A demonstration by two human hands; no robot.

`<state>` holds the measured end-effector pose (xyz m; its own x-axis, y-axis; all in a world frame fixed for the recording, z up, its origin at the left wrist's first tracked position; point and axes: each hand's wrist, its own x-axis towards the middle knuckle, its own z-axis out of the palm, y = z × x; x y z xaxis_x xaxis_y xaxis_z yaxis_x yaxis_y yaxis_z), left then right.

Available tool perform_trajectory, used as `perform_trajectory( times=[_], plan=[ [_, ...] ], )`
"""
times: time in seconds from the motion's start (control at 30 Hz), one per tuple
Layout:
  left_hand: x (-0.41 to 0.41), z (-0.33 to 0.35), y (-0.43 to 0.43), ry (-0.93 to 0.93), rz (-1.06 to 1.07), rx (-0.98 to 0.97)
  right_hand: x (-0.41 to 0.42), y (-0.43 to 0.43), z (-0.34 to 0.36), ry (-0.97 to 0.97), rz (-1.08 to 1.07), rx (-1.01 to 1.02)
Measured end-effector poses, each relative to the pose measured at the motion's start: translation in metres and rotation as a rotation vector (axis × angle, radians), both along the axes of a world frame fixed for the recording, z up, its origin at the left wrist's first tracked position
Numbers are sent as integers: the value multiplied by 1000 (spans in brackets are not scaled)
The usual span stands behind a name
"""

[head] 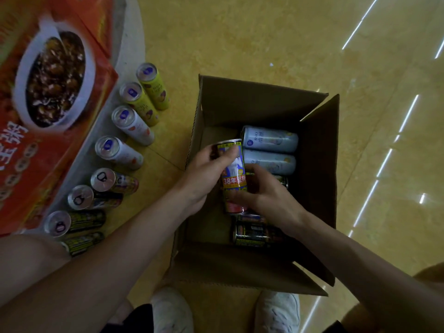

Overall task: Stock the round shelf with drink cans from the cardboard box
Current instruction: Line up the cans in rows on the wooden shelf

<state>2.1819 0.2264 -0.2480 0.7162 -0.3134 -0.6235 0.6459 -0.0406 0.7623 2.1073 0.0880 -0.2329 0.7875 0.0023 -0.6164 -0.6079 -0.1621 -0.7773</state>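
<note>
Can (234,175) gripped by left hand (204,170) at top, right hand (266,192) at bottom, over cardboard box (240,104).

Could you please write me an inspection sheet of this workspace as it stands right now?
Surface: glossy yellow floor with light streaks.
Job's things: open box on the floor; pale cans and dark cans lie inside it; one yellow can held over it; a row of cans stands upright along the grey-rimmed shelf.
Clutter: red carton on the shelf.
Grippers: left hand grips the yellow can's top end, right hand its lower part.
Cables: nothing seen.
Surroundings: the person's white shoes at the box's near side.
</note>
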Motion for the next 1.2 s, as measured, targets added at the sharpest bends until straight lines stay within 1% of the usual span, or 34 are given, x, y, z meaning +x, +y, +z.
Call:
perform_trajectory(
  times=[0.1,0.17,0.23,0.43,0.57,0.67,0.73,0.8,0.87,0.93,1.07,1.2],
  plan=[
    [4,10,-3,107,121,-108,-1,3,2,6,-98,38],
    [4,15,-6,145,132,-170,-2,3,2,34,-124,70],
    [3,17,-7,141,106,-188,-2,3,2,58,-110,108],
    [-1,21,-6,106,41,-103,-1,0,6,78,-33,176],
    [-2,40,-3,84,27,5,-1,3,20,108,-61,210],
    [-9,62,-1,129,84,-6,0,6,40,150,-90,205],
    [-15,78,2,117,101,-3,3,7,57,171,-83,222],
    [-22,92,5,45,101,51,4,7,78,185,-84,264],
    [-30,107,7,-77,57,159,7,5,102,166,-83,291],
    [-39,123,8,-126,47,160,11,2,124,134,-79,275],
    [-47,170,13,-66,138,29,0,-2,164,87,-51,272],
    [-59,232,22,-23,132,57,-27,3,216,74,-1,260]
  ],
)
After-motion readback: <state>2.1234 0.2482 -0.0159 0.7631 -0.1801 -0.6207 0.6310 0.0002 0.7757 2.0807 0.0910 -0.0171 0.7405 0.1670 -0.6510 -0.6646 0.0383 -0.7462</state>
